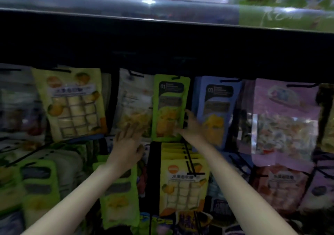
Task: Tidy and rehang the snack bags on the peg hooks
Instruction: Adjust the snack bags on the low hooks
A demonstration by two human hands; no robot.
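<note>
Hanging in the top row of the rack, the green snack bag (170,108) sits near the middle of the display, its upper edge just under the dark underside of the shelf (162,41), and I see my right hand (191,126) against its lower right edge, thumb lying on the front near the bottom corner and fingers curled round the side, so it grips the bag. My left hand (126,140) is just beside it, fingers straight and spread, touching the lower part of the pale bag of yellow chips (134,104) that hangs immediately left of the green one. Right of the green bag hangs a blue bag (216,108) with the same label layout, and beyond that a pink bag (285,119) with a clear window. Toward the left end of the row, a yellow bag (72,103) showing a grid of pale cubes hangs tilted. Below my right forearm a stack of similar yellow bags (182,178) sits on a black peg hook (189,159), and green bags (119,195) fill the lower row under my left forearm. The picture is blurred, so the printing is unreadable.
</note>
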